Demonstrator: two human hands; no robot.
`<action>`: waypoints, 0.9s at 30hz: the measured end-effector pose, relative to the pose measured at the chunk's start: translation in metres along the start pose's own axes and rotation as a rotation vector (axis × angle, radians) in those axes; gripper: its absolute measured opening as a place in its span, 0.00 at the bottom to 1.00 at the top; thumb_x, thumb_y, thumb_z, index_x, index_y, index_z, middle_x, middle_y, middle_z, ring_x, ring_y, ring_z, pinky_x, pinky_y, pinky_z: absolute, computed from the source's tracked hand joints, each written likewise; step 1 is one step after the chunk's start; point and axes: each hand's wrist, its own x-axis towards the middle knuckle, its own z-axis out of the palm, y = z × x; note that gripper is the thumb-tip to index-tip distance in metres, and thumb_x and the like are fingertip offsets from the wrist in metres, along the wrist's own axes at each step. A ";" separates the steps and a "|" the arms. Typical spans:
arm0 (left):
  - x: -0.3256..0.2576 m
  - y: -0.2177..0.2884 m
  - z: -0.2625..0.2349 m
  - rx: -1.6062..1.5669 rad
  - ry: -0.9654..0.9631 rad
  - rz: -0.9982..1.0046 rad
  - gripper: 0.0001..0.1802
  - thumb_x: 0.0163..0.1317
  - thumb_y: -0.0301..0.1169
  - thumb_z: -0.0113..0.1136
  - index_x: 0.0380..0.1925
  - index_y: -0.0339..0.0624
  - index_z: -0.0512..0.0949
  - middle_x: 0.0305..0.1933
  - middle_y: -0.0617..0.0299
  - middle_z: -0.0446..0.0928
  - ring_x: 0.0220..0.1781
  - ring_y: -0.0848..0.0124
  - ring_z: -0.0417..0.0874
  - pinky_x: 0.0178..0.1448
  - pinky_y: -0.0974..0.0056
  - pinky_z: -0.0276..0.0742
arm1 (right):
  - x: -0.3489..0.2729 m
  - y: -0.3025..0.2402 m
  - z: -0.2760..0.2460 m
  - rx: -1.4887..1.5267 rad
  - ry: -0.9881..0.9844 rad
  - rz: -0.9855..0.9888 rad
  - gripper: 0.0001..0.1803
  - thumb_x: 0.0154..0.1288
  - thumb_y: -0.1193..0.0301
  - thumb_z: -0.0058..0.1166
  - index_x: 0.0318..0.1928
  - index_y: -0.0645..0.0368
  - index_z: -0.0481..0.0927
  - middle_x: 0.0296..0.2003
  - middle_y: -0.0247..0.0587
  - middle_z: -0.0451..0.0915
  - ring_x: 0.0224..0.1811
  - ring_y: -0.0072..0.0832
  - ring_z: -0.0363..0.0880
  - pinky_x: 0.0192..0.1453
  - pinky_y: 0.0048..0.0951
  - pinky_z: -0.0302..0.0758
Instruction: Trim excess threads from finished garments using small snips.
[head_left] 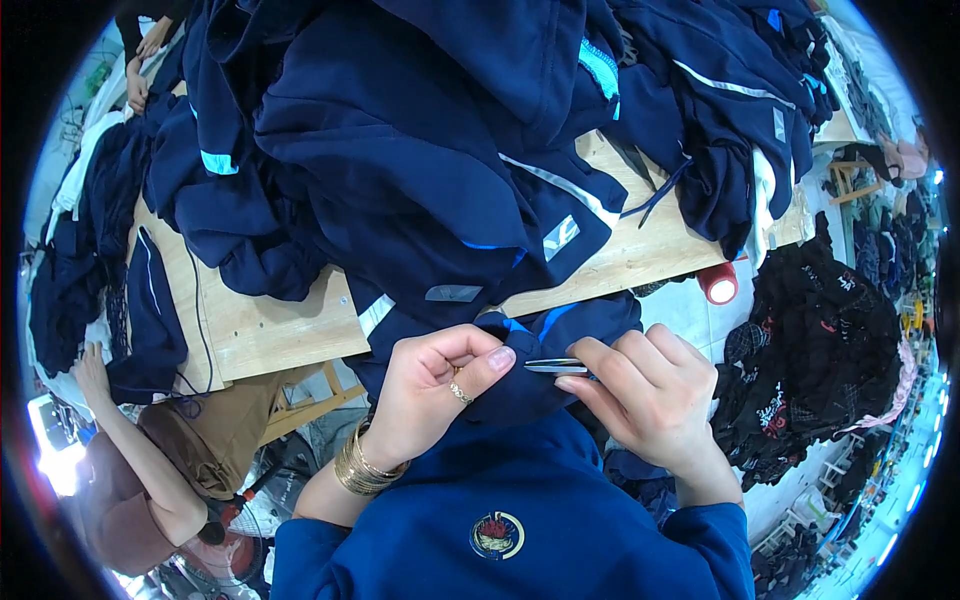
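Observation:
A navy blue garment (545,335) with light blue trim hangs off the wooden table's (265,335) near edge into my lap. My left hand (435,385), with a ring and gold bangles, pinches a fold of this fabric between thumb and fingers. My right hand (650,390) holds small metal thread snips (555,366), their tips pointing left at the pinched fold. Both hands are close together, just below the table edge. My blue sweatshirt with a round emblem (497,534) fills the lower middle.
A big heap of navy garments (420,130) covers most of the table. A person in brown (190,450) sits at lower left; another person's hands (140,70) are at upper left. A pile of black clothes (820,350) and a red-capped spool (718,283) lie at right.

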 end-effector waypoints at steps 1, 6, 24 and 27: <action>0.000 0.000 0.000 0.001 -0.006 -0.010 0.08 0.59 0.30 0.56 0.29 0.36 0.77 0.22 0.72 0.71 0.23 0.88 0.64 0.26 0.81 0.57 | 0.000 0.000 0.000 -0.006 0.007 -0.005 0.11 0.46 0.65 0.61 0.30 0.53 0.76 0.20 0.27 0.64 0.20 0.20 0.62 0.20 0.20 0.58; 0.001 -0.001 0.001 -0.019 -0.012 0.007 0.07 0.59 0.29 0.56 0.30 0.36 0.77 0.24 0.71 0.73 0.24 0.88 0.66 0.28 0.81 0.60 | -0.001 0.000 0.002 0.006 0.012 0.003 0.11 0.46 0.65 0.61 0.31 0.53 0.76 0.19 0.27 0.64 0.19 0.21 0.62 0.20 0.21 0.58; 0.002 -0.002 0.003 -0.105 -0.027 -0.042 0.03 0.57 0.25 0.56 0.30 0.36 0.76 0.26 0.69 0.75 0.26 0.88 0.69 0.29 0.82 0.62 | -0.005 0.000 0.006 0.045 0.067 0.063 0.10 0.46 0.66 0.62 0.29 0.54 0.77 0.18 0.28 0.64 0.18 0.21 0.60 0.18 0.22 0.57; 0.002 -0.001 0.003 -0.102 -0.028 -0.035 0.03 0.57 0.25 0.57 0.30 0.36 0.76 0.26 0.69 0.74 0.26 0.88 0.69 0.29 0.82 0.62 | -0.004 0.001 0.003 0.034 0.064 0.055 0.10 0.45 0.66 0.62 0.29 0.54 0.76 0.18 0.28 0.64 0.18 0.21 0.61 0.18 0.22 0.57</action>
